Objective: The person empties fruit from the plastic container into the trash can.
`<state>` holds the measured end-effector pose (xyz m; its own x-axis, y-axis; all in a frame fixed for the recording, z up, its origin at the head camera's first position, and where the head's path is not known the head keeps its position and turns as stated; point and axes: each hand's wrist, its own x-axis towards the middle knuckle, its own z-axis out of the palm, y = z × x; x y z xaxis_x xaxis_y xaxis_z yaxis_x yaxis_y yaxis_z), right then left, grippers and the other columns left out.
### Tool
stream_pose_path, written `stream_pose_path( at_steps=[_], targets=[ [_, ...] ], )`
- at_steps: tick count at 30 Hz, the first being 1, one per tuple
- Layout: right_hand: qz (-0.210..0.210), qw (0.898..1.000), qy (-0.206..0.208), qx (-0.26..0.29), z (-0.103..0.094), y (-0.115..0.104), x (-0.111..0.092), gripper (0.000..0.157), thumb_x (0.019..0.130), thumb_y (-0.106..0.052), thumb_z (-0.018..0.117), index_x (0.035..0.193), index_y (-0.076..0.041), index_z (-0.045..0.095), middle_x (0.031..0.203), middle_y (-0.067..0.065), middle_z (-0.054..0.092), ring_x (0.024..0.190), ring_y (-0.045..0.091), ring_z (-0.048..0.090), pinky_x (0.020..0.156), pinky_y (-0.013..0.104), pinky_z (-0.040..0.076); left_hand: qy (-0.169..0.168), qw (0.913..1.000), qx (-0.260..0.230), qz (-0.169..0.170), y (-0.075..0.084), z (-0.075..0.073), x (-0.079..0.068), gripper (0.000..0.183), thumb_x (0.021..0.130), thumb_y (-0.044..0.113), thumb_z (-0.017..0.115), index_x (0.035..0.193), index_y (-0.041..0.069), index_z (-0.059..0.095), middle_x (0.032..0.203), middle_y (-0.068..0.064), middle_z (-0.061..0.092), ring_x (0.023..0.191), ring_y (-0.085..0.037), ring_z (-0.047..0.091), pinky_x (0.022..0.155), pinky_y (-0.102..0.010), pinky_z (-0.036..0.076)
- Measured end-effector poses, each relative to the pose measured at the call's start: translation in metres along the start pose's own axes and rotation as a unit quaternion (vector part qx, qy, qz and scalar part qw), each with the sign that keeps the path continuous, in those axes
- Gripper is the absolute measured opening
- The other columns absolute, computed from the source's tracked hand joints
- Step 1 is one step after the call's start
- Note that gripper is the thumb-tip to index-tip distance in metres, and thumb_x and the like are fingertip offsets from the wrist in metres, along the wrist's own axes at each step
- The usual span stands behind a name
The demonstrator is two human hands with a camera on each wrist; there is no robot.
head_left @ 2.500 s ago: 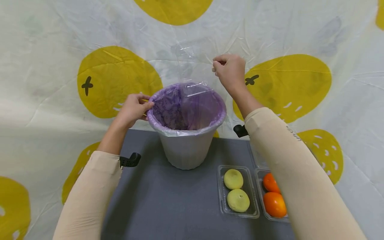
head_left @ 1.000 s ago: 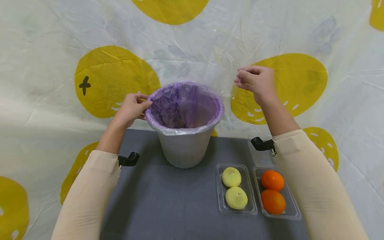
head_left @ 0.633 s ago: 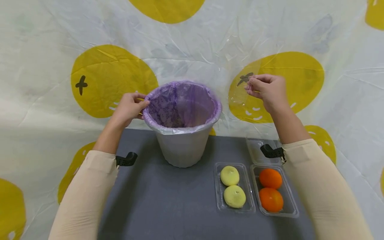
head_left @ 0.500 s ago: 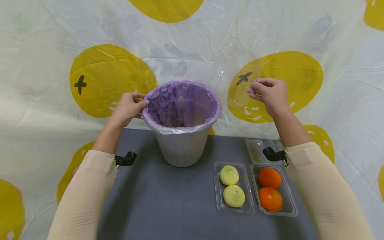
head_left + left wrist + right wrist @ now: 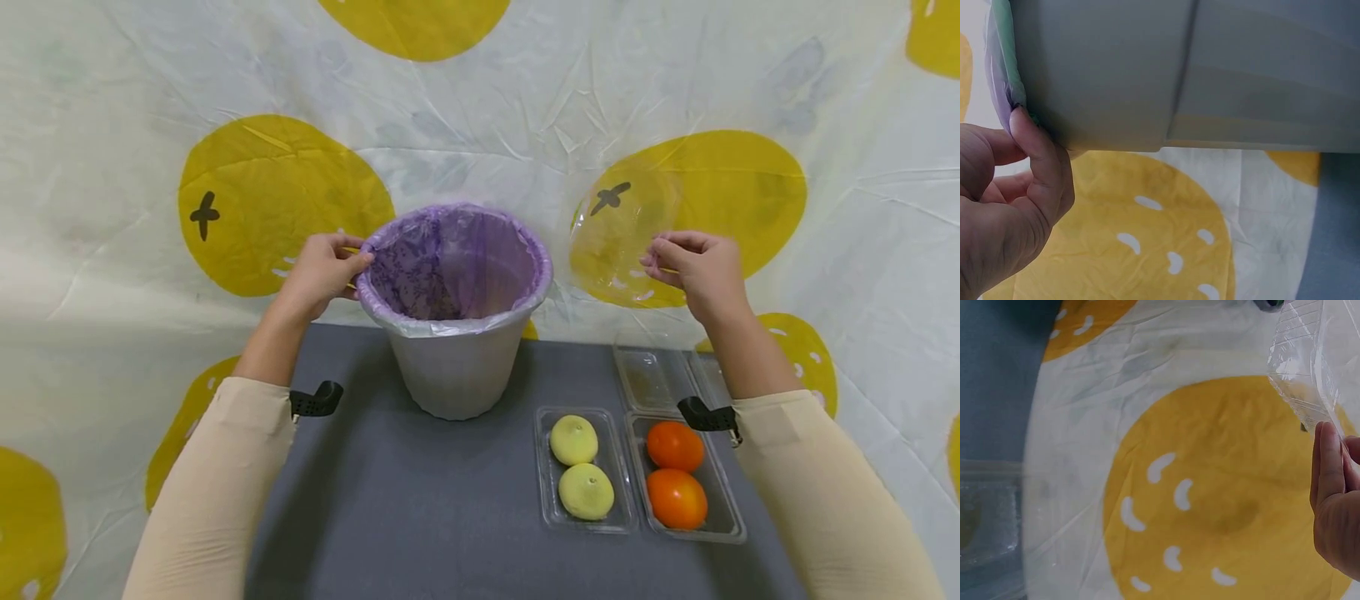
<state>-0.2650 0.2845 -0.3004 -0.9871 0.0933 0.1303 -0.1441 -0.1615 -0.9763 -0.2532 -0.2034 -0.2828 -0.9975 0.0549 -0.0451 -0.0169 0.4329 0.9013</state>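
Note:
My left hand (image 5: 321, 271) pinches the left rim of a pale trash bin (image 5: 461, 375). A purple bin liner (image 5: 491, 258) is folded over that rim. In the left wrist view the fingertips of the left hand (image 5: 1035, 175) lie under the edge, against the bin's outer wall (image 5: 1104, 75). Right of the bin, in the air, my right hand (image 5: 705, 271) holds a see-through plastic container (image 5: 626, 237) by its edge between thumb and fingers. Ridged walls of this clear container (image 5: 1300, 356) show in the right wrist view; its outline is faint in the head view.
On the grey table (image 5: 442, 517) stand two clear trays: one with two pale yellow fruits (image 5: 587, 492), one with two orange fruits (image 5: 677, 498). Behind the latter lies its clear lid (image 5: 652, 379). A patterned cloth (image 5: 465, 108) hangs behind the table.
My right hand has carried the clear container from above the bin to the right, then lower, and its tilt has changed. The left hand keeps its grip on the bin rim.

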Motion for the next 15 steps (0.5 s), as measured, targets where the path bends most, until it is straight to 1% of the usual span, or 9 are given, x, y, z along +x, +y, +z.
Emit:
stream_pose_path(
  at_steps=[2,6,10,13,15],
  targets=[
    [0.010,1.000,0.001,-0.001,-0.006,0.004,-0.002,0.006,0.092,-0.006,0.076,0.096,-0.002,0.078,0.081,0.005,0.076,0.072,0.016,0.077,0.067,0.027,0.063,0.001,1.0000,0.001,-0.001,0.000,0.000,0.000,0.047,0.107,0.017,0.056,0.149,-0.004,0.048,0.125,-0.025,0.056,0.073,-0.008,0.067,0.064,-0.023,0.061],
    [0.031,0.999,0.006,-0.015,-0.016,0.014,-0.005,0.003,0.089,-0.011,0.079,0.092,-0.010,0.079,0.082,0.003,0.076,0.073,0.014,0.077,0.068,0.026,0.063,0.000,1.0000,0.000,-0.003,0.000,0.000,0.000,0.048,0.107,0.018,0.057,0.150,-0.004,0.047,0.125,-0.024,0.056,0.074,-0.008,0.067,0.064,-0.023,0.061],
    [0.056,0.998,0.005,-0.024,-0.025,0.025,-0.007,0.002,0.091,-0.012,0.077,0.092,-0.013,0.079,0.084,0.000,0.076,0.075,0.013,0.077,0.070,0.027,0.063,-0.004,1.0000,-0.004,-0.006,-0.001,0.000,0.001,0.050,0.107,0.018,0.057,0.151,-0.003,0.046,0.126,-0.024,0.056,0.075,-0.008,0.067,0.064,-0.023,0.061],
    [0.066,0.997,0.003,-0.033,-0.030,0.034,-0.009,0.006,0.094,-0.010,0.074,0.092,-0.015,0.078,0.084,-0.002,0.076,0.075,0.013,0.077,0.070,0.027,0.063,-0.003,1.0000,-0.005,-0.006,-0.002,0.000,0.001,0.050,0.107,0.018,0.057,0.151,-0.003,0.046,0.126,-0.024,0.056,0.075,-0.008,0.067,0.064,-0.023,0.061],
    [0.072,0.997,-0.001,-0.026,-0.033,0.041,-0.010,0.005,0.094,-0.008,0.074,0.095,-0.013,0.076,0.084,-0.001,0.076,0.075,0.013,0.077,0.070,0.028,0.063,-0.003,1.0000,-0.004,-0.005,-0.001,0.000,0.001,0.050,0.107,0.018,0.057,0.151,-0.003,0.046,0.126,-0.024,0.056,0.075,-0.008,0.067,0.064,-0.023,0.061]
  ],
)
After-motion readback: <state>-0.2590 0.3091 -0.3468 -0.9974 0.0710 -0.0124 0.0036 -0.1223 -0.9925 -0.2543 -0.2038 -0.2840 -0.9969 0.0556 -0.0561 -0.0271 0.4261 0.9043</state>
